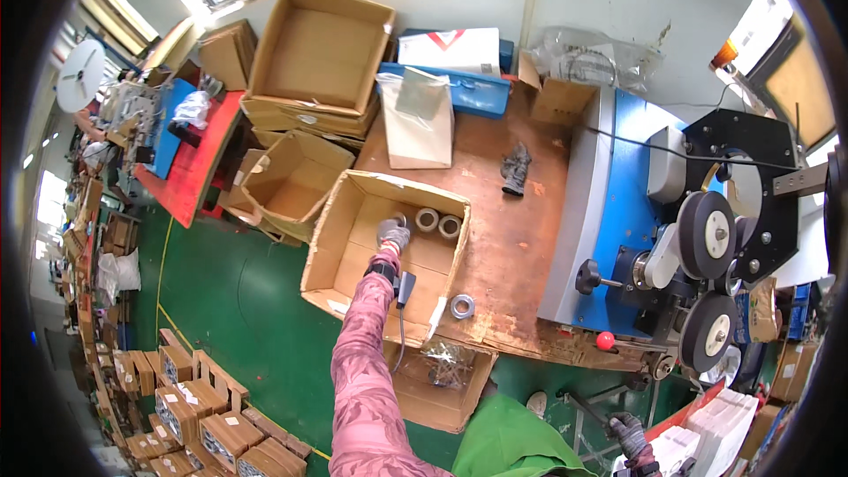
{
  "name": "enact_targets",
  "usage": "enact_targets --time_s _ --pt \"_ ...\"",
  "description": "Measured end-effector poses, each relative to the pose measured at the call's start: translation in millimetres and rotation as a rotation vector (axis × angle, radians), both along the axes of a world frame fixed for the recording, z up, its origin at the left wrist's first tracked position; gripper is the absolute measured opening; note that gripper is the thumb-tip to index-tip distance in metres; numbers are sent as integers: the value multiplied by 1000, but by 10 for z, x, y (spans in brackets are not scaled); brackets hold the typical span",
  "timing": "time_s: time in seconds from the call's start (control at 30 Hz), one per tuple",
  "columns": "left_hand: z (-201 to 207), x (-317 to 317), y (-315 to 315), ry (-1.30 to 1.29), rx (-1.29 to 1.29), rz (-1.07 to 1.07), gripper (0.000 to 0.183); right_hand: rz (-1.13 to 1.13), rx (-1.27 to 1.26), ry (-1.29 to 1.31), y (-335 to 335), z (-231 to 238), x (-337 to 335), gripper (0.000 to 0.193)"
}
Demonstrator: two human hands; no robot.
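My left hand, in a grey glove with a pink patterned sleeve, reaches down into an open cardboard box at the table's left edge. Its fingers are curled on a grey ring that is mostly hidden under the glove. Two more grey rings stand side by side just right of the hand, against the box's far wall. Another ring lies flat on the wooden table beside the box. My right hand, also gloved, is low at the right, closed around the end of a dark metal rod.
A blue machine with black discs fills the table's right side. Larger open cartons and a blue case sit at the back. A carton of metal parts is under the table. Small brown boxes are stacked on the green floor.
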State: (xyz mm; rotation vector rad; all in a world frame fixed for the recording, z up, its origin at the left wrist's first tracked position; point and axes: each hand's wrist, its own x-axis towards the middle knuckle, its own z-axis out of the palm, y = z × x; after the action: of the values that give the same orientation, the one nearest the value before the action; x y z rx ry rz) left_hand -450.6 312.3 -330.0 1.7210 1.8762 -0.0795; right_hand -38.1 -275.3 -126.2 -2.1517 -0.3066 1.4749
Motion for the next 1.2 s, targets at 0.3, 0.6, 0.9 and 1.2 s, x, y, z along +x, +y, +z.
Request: enact_targets --time_s 0.3,0.6,0.9,1.2 --pt "918 443 -586 -816 263 -116 36 130 -54 -27 190 -119 -18 27" --pt "348 1318 -2593 -249 261 -263 28 141 -45 -33 -81 -152 310 39" --pt "27 559 -2691 -943 -297 381 10 -187 128 -67 -844 -621 1625 16" --pt "2691 1682 -4547 -867 3 267 45 -191 -32 -740 -814 -1266 3255 41"
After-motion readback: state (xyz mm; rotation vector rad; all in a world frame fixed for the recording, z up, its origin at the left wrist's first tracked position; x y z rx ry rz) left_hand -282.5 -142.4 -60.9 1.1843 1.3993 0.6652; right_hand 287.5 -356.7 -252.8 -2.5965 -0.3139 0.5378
